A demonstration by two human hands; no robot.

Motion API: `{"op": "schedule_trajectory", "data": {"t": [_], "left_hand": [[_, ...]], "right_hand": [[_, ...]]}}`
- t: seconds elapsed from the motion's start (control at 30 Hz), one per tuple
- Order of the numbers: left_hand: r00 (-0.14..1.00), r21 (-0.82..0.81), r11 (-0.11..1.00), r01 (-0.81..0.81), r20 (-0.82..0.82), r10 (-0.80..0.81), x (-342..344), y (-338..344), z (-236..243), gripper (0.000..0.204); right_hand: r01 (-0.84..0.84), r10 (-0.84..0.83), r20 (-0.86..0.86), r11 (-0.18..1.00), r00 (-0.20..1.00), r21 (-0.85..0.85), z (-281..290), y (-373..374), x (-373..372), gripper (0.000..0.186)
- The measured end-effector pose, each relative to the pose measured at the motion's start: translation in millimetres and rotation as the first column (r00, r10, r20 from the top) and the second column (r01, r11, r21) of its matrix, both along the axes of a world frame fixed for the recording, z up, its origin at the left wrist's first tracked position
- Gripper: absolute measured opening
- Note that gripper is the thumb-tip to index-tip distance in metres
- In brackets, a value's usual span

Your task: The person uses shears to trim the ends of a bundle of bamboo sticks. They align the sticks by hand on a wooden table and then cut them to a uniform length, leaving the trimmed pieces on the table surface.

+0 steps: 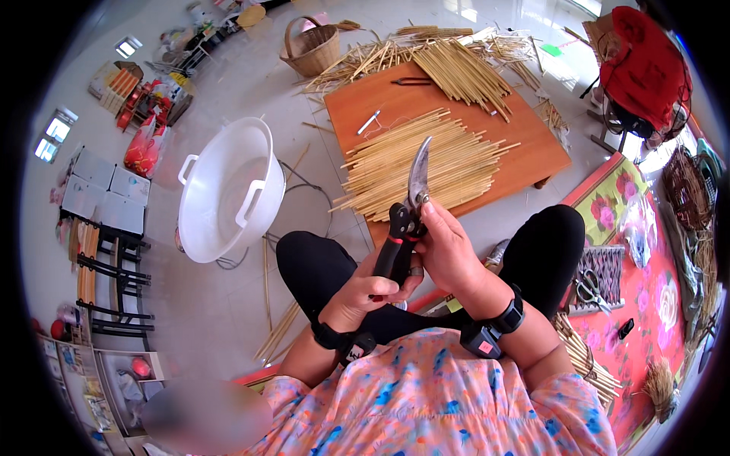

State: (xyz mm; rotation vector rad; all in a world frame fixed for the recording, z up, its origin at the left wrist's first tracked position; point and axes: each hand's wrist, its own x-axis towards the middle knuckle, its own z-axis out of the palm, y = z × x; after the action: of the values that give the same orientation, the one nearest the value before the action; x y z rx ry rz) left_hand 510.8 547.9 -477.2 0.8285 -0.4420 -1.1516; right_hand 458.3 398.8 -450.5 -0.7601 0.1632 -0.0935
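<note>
Pruning shears (411, 197) with red-and-black handles and a curved steel blade are held upright in front of me. My left hand (365, 292) is wrapped round the lower handles, while my right hand (445, 254) grips them higher up, its thumb at the pivot. Behind the blade, a bundle of pale thin sticks (391, 163) lies spread on a low wooden table (532, 152), with a second pile (464, 80), a small white tool (369, 121) and a dark metal tool (411, 81) farther back.
A large white plastic tub (201, 205) stands at left beside cable loops. A wicker basket (312, 53) and scattered sticks lie beyond the table. A red floral mat (650, 349) with scissors (589, 292) is at right, near a chair draped in red (635, 61).
</note>
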Motion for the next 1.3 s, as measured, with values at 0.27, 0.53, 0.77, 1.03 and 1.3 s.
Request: {"op": "schedule_trajectory", "data": {"t": [0.27, 0.53, 0.77, 1.03, 1.3], "left_hand": [[1.0, 0.138, 0.99, 0.017, 0.004, -0.017, -17, 9, 8, 0.061], [0.996, 0.043, 0.998, 0.044, -0.079, -0.04, -26, 20, -5, 0.071], [0.999, -0.037, 0.999, 0.03, -0.014, -0.03, -22, 26, -17, 0.093], [0.941, 0.146, 0.94, -0.308, 0.191, 0.278, -27, 49, -36, 0.103], [0.933, 0.121, 0.94, -0.318, 0.219, 0.287, -21, 45, -29, 0.092]], "right_hand": [[-0.006, 0.006, 0.002, 0.992, 1.0, 0.128, -21, 6, -16, 0.027], [-0.096, 0.096, 0.053, 0.995, 0.994, -0.009, -18, 6, -24, 0.03], [0.079, -0.09, -0.186, 0.995, 0.978, -0.063, -38, -9, -43, 0.03], [0.302, -0.331, -0.473, 0.943, 0.816, -0.14, -84, -20, -83, 0.048], [0.333, -0.359, -0.374, 0.933, 0.855, -0.134, -72, -28, -70, 0.054]]}}
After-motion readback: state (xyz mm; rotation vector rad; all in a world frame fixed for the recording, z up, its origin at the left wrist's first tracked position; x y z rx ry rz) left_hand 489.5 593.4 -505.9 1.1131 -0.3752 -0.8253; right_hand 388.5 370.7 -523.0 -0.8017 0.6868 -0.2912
